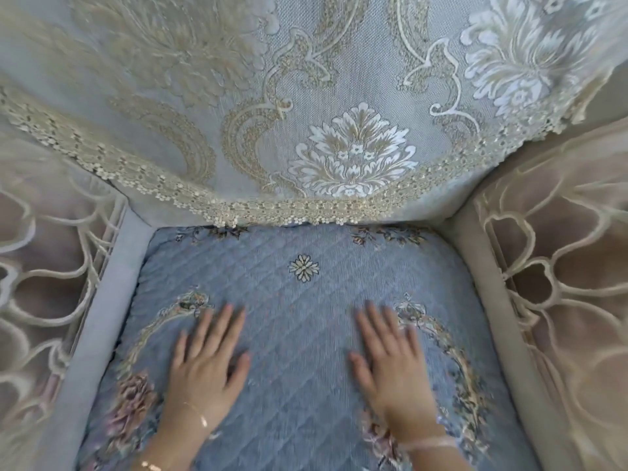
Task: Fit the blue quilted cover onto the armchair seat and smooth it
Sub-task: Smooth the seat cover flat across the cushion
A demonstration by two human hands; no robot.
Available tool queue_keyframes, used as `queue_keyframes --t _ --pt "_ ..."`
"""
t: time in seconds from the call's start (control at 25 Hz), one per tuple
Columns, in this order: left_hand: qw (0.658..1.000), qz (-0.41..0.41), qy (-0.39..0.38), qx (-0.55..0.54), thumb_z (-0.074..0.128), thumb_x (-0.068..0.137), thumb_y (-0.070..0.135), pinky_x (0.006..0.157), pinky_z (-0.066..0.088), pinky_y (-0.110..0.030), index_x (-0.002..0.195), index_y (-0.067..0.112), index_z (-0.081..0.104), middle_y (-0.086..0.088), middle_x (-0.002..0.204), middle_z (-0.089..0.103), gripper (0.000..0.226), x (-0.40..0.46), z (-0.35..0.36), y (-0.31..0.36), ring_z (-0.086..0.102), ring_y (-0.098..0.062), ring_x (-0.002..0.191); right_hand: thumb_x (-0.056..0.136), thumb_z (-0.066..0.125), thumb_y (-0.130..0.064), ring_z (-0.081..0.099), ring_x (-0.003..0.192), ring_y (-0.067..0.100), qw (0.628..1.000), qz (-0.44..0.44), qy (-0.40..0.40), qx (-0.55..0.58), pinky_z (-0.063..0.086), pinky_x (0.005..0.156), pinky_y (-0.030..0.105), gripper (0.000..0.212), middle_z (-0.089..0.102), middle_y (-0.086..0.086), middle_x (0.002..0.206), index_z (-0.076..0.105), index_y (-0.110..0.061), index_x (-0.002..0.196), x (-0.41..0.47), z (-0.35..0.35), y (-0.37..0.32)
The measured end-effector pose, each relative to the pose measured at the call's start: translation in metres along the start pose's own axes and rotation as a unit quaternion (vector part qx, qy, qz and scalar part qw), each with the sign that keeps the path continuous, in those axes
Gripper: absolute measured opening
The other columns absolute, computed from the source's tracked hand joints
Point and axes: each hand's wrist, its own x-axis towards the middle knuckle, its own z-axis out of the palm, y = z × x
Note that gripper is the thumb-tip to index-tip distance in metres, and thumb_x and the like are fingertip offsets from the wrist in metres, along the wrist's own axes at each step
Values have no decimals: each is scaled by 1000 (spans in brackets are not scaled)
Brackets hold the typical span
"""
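The blue quilted cover [299, 300] lies spread over the armchair seat, with a diamond stitch, a small flower motif near the back and floral wreaths at the sides. My left hand [207, 365] rests flat on the cover at the lower left, palm down, fingers apart. My right hand [390, 362] lies flat on it at the lower right, fingers spread too. Neither hand holds anything. The cover's back edge runs under the lace hem of the backrest drape.
A pale blue damask drape with a lace border [272, 209] hangs over the backrest. The left armrest [102, 300] and the right armrest [492, 283] close in the seat, each draped in sheer embroidered lace.
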Motion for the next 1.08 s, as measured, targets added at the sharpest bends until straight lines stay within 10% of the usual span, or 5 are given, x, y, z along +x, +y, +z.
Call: queue_keyframes --t 0.28,0.48,0.76,0.96,1.08 --pt "970 -211 -43 -109 9 76 61 119 15 -44 146 6 22 -15 155 25 91 -83 -7 -83 23 -29 144 95 20 -44 25 140 24 978 199 -48 38 11 116 29 62 32 17 151 29 -6 144 -93 -30 107" --pt "995 -19 17 -95 2 92 55 120 -6 -39 146 30 -12 7 156 -17 62 -14 -37 -8 -17 -12 144 94 15 -52 8 146 13 998 57 18 30 8 119 35 63 15 -5 157 13 -21 150 -13 -50 43" --pt "988 139 -48 41 11 95 51 120 -2 -44 146 42 -4 12 159 -8 54 73 -14 23 -7 -15 147 97 13 -51 -2 146 13 992 -80 -65 -78 -6 117 45 55 4 -14 158 3 -36 149 85 -17 11" --pt "974 213 -30 67 -4 87 59 118 -7 -47 138 51 -17 12 155 -15 53 10 -5 9 -13 -21 147 90 3 -60 -10 146 18 981 -165 -35 -91 -7 117 48 61 -6 -16 156 -4 -39 148 0 1 8" --pt "941 321 20 107 7 93 56 110 13 -53 144 47 3 4 156 19 52 -68 6 -7 10 -25 144 95 14 -58 -2 147 23 966 -229 -12 -118 4 114 52 60 6 -10 158 6 -34 150 -83 6 3"
